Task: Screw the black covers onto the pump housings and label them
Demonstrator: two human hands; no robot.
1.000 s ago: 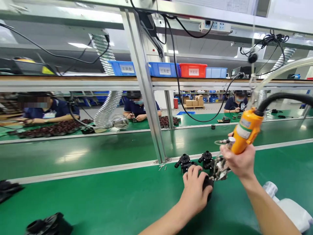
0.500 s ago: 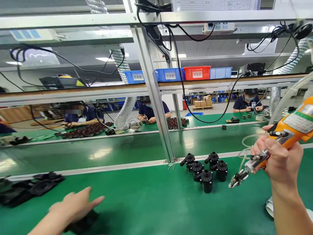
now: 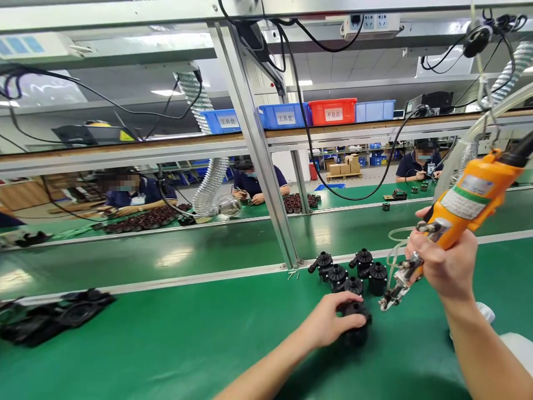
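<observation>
My left hand (image 3: 333, 321) is closed round a black pump-like part (image 3: 357, 328) at the front of a group of similar black parts (image 3: 363, 261) on the green mat. In my right hand (image 3: 447, 258) is an orange powered screwdriver (image 3: 468, 197), held tilted with its metal tip pointing down and left. The tip is just right of the group, above the mat. A few small screws (image 3: 293, 274) lie by the foot of the metal post.
A metal post (image 3: 260, 150) rises behind the mat. Black cloth-like items (image 3: 58, 316) lie at far left. Blue bins and a red bin (image 3: 332, 112) stand on the shelf. Several people work across the bench. A white roll (image 3: 485, 313) is near my right forearm.
My left hand has moved right from the lower left and now holds a black part beside the group. My right hand and the screwdriver have shifted left. The view has tilted slightly.
</observation>
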